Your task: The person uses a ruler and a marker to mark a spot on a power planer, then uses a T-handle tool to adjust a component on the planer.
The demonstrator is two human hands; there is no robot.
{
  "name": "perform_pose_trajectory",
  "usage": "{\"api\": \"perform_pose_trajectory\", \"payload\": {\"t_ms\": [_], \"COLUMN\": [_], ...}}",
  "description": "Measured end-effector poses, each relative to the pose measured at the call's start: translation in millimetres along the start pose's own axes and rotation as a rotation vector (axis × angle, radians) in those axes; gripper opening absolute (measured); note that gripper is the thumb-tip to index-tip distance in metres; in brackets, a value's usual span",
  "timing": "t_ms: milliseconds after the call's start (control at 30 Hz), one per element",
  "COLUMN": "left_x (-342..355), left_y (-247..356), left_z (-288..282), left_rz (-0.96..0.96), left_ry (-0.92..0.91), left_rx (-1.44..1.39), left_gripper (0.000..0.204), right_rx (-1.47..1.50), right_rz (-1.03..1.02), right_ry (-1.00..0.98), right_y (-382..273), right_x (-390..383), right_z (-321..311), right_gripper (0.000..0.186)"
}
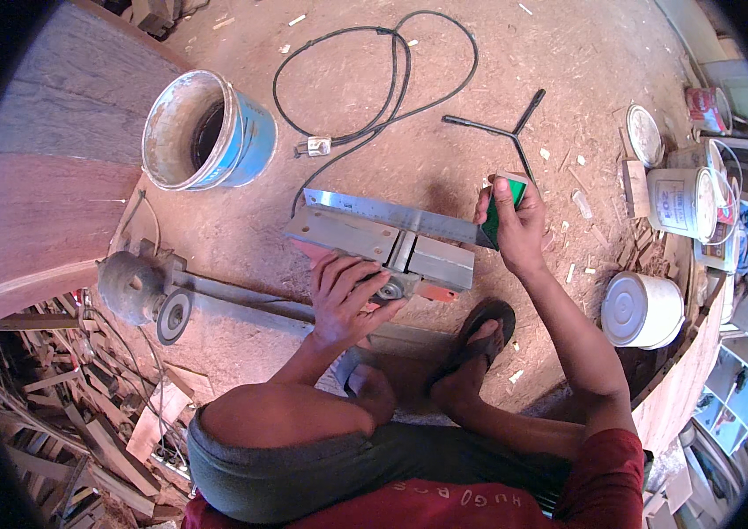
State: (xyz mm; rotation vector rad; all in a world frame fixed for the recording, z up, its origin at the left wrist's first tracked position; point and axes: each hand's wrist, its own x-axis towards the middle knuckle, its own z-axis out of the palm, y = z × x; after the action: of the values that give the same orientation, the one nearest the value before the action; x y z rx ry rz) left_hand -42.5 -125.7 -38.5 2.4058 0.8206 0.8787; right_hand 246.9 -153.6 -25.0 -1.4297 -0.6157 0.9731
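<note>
An electric hand planer [347,231] lies upside down before me, its flat metal sole facing up and the blade slot crossing it. My left hand [344,295] grips the planer's near side, fingers wrapped over the edge beside a round part [390,290]. In my right hand [522,225] is the green handle [504,210] of a try square. Its steel blade [391,212] runs along the planer's far edge, next to the sole; whether it touches all along I cannot tell. The planer's underside is hidden.
A black cable [394,79] with a plug [319,146] loops on the floor near a Y-shaped wrench [515,134]. At left stand a blue bucket [256,141] and a motor with a grinding wheel [174,317]. Wood scraps [83,406] lie lower left; white pails [641,309] stand right.
</note>
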Motion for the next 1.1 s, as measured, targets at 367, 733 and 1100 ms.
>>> {"api": "perform_pose_trajectory", "payload": {"t_ms": [367, 733, 1100], "left_x": [2, -1, 0], "left_y": [2, 0, 0], "left_z": [-1, 1, -1], "left_rz": [0.001, -0.014, -0.009], "left_ry": [-0.009, -0.004, -0.016], "left_rx": [0.005, 0.001, 0.010], "left_gripper": [0.054, 0.047, 0.047], "right_rx": [0.002, 0.019, 0.007], "right_rz": [-0.008, -0.002, 0.011], "right_ry": [-0.007, -0.002, 0.002], "right_y": [10, 16, 17], "right_x": [-3, -7, -10], "right_z": [2, 3, 2], "right_gripper": [0.022, 0.023, 0.025]}}
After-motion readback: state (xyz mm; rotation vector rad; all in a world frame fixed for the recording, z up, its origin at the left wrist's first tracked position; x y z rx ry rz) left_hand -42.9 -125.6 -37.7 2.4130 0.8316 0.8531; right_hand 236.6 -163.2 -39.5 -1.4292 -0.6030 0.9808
